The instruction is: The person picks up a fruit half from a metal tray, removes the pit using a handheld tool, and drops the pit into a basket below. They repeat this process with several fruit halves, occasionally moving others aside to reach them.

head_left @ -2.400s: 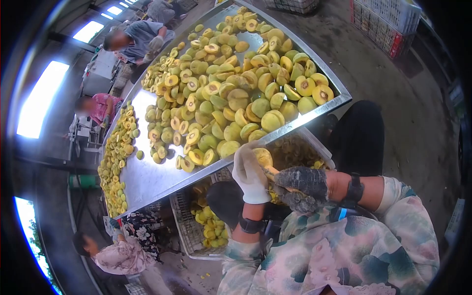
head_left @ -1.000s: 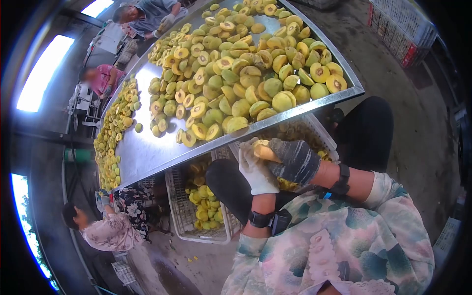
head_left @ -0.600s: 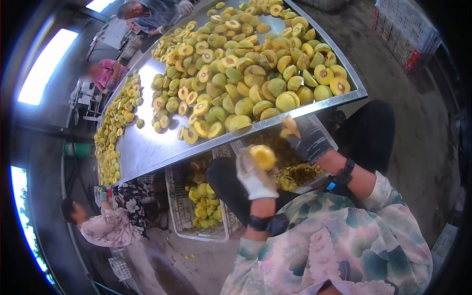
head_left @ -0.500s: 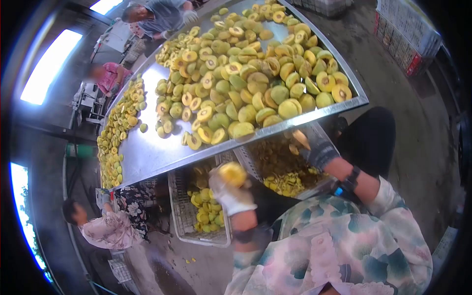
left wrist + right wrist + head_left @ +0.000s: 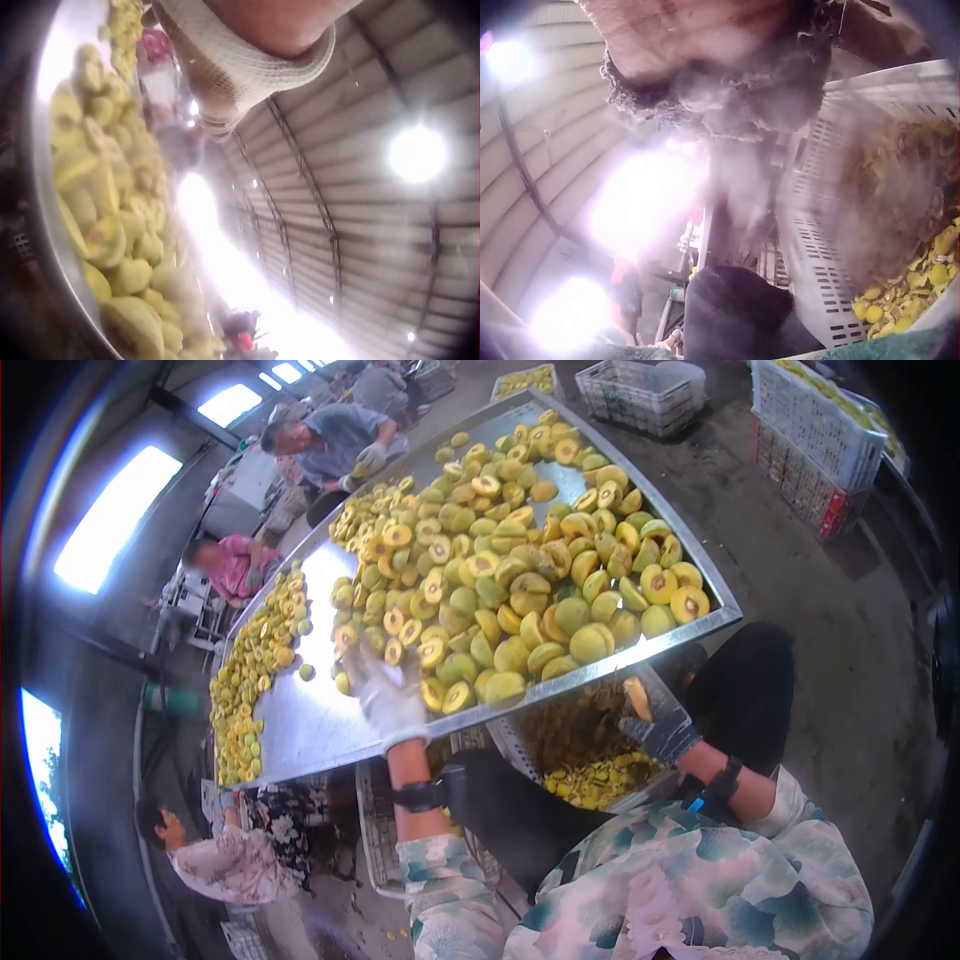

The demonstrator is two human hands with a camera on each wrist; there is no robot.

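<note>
My left hand (image 5: pixel 392 698), in a white glove, reaches over the near edge of the metal table (image 5: pixel 300 750). Its fingers stretch out at the near left of a pile of halved yellow-green peaches (image 5: pixel 530 595). In the left wrist view the white glove (image 5: pixel 225 75) shows beside the peach halves (image 5: pixel 127 225), fingers hidden. My right hand (image 5: pixel 662 732), in a dark grey glove, grips a slim tan, wooden-looking piece (image 5: pixel 636 698) above a crate (image 5: pixel 512 745); I cannot tell what tool it is. The right wrist view shows the glove's frayed cuff (image 5: pixel 727 105) beside the crate.
The crate holds yellow scraps (image 5: pixel 922 285) and brown peelings. Another crate (image 5: pixel 375 840) stands under the table at left. Stacked crates (image 5: pixel 815 435) stand at back right. Several people work around the table, one in grey-blue (image 5: pixel 345 445). My dark-trousered knee (image 5: pixel 750 680) is beside the crate.
My left hand, which held a yellow peach half before the body, has moved left and forward over the table; that half no longer shows in it. The right hand keeps the tan piece.
</note>
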